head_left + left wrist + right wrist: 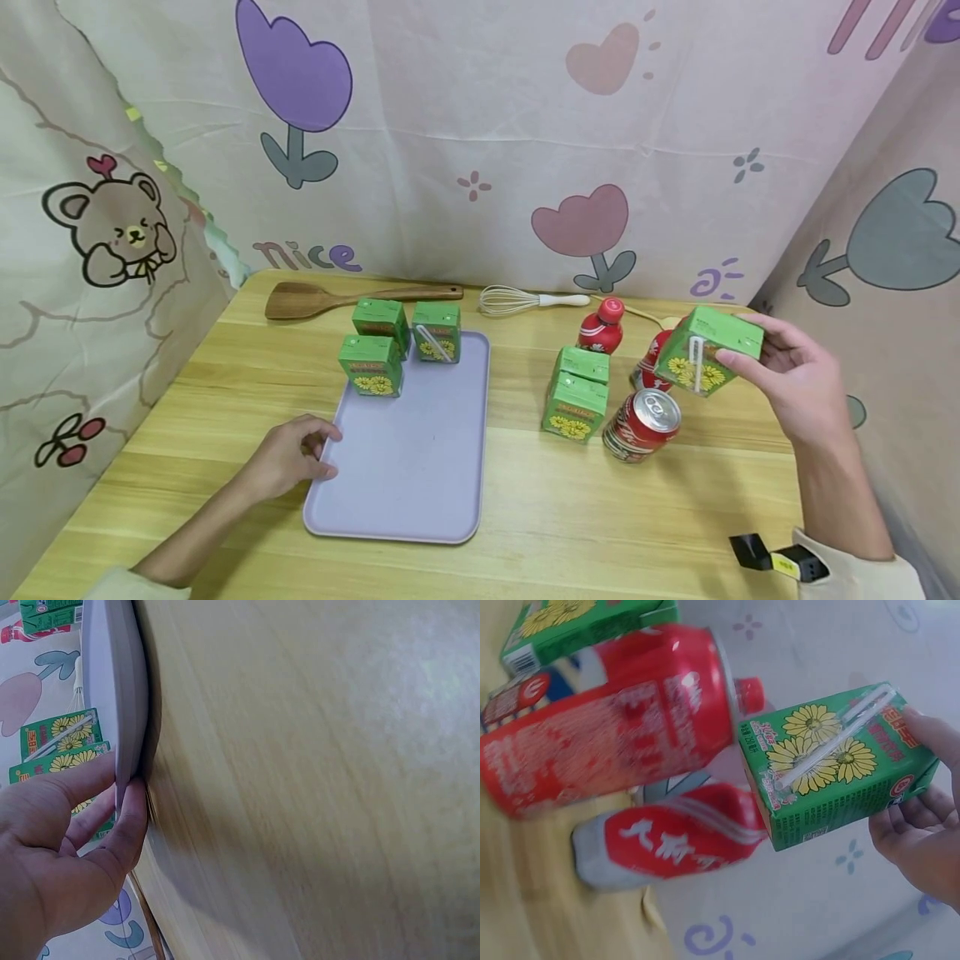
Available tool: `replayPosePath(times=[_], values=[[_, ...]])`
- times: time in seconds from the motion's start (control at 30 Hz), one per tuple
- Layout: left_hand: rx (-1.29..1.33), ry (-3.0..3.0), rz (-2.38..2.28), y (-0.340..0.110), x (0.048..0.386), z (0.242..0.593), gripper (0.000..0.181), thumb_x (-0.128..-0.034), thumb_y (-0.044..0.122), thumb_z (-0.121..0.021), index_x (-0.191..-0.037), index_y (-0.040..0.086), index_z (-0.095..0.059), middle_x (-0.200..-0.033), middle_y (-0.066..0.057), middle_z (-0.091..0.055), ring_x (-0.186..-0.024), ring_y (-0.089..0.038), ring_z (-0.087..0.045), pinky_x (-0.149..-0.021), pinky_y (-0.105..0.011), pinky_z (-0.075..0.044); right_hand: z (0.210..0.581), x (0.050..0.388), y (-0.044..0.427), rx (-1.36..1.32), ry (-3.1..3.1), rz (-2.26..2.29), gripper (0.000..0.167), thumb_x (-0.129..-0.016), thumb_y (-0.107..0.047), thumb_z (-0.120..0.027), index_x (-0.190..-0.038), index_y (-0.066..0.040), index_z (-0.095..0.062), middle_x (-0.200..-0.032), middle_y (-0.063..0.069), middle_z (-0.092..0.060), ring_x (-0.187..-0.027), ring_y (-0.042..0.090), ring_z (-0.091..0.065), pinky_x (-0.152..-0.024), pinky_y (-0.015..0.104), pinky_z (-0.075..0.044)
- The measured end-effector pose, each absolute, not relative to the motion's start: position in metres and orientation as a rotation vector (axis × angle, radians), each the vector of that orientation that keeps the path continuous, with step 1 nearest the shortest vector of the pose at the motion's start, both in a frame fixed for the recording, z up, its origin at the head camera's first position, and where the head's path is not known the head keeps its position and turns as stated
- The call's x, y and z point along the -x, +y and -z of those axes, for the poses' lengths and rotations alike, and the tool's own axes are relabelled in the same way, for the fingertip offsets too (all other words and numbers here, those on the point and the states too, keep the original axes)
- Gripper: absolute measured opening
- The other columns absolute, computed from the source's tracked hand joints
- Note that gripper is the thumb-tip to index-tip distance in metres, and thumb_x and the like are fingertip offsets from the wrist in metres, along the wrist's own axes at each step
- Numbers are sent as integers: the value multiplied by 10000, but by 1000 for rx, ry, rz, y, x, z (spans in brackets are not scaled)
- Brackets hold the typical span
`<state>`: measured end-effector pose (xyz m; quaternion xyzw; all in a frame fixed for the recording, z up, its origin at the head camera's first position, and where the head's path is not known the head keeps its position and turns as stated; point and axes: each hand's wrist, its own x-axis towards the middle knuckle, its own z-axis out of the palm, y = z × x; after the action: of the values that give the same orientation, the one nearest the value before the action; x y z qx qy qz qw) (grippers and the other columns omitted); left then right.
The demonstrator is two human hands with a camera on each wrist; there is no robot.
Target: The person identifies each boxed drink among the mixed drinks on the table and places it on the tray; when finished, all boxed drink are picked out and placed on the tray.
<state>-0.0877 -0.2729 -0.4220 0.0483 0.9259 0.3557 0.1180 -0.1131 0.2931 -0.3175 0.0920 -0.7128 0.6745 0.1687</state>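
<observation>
My right hand (806,387) holds a green juice carton (708,350) with yellow flowers and a white straw in the air, above the red drinks. The right wrist view shows the thumb on one side of this carton (832,761) and fingers on another. At its left edge, the lilac tray (408,467) is pinched by my left hand (288,457); the left wrist view has thumb and fingers on either side of the rim (129,697). Three similar cartons (371,367) stand at the tray's far end. Two more cartons (576,404) stand right of the tray.
A red soda can (642,425) stands beside the two cartons. Behind it are two red bottles (600,327), one partly hidden by the held carton. A wooden spatula (300,300) and a whisk (517,300) lie along the table's back edge, before a patterned cloth.
</observation>
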Motion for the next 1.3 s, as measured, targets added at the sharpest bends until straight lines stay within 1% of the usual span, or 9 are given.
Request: replayPosePath(times=[0.23,0.43,0.7,1.0,1.17,1.3], values=[[-137,2713,-1033,-274,88,423,382,-661,21,-810,-1007,45,-649,-838,-42,-550,-747,-132,-504,-571,-204,-460,308,120,275,-331,-1992,-1939,433,-762,176,-657,-1174,75,-572,-1017,32,-659,-828,74,-637,-716,124,-525],[-150,2708,-1037,-273,88,424,387,-660,11,-809,-1010,39,-646,-843,-42,-544,-743,-131,-502,-569,-203,-462,305,123,256,-375,-1972,-1987,445,-762,188,-647,-1183,63,-576,-1037,28,-657,-851,82,-631,-736,136,-526],[-150,2713,-1036,-273,87,423,384,-660,14,-806,-1009,40,-648,-836,-43,-544,-739,-123,-501,-571,-203,-462,302,127,225,-368,-2040,-1990,428,-773,124,-684,-1176,15,-589,-1057,19,-648,-880,85,-619,-764,135,-519],[-177,2721,-1027,-274,88,421,376,-666,16,-803,-1007,39,-647,-835,-42,-543,-737,-122,-498,-570,-201,-458,306,135,191,-436,-2022,-2055,446,-759,114,-704,-1180,32,-583,-1065,13,-666,-908,89,-621,-785,157,-516],[-166,2712,-1032,-274,88,422,381,-666,17,-802,-1014,39,-646,-830,-43,-541,-735,-116,-497,-572,-202,-461,307,139,167,-441,-2067,-2074,471,-753,80,-728,-1195,29,-577,-1070,5,-667,-932,112,-622,-805,185,-515],[-155,2709,-1033,-273,88,422,386,-664,14,-803,-1015,38,-646,-838,-42,-544,-739,-123,-500,-572,-202,-462,312,143,149,-448,-2113,-2083,502,-740,65,-746,-1210,23,-572,-1066,-14,-673,-921,121,-630,-790,210,-526]])
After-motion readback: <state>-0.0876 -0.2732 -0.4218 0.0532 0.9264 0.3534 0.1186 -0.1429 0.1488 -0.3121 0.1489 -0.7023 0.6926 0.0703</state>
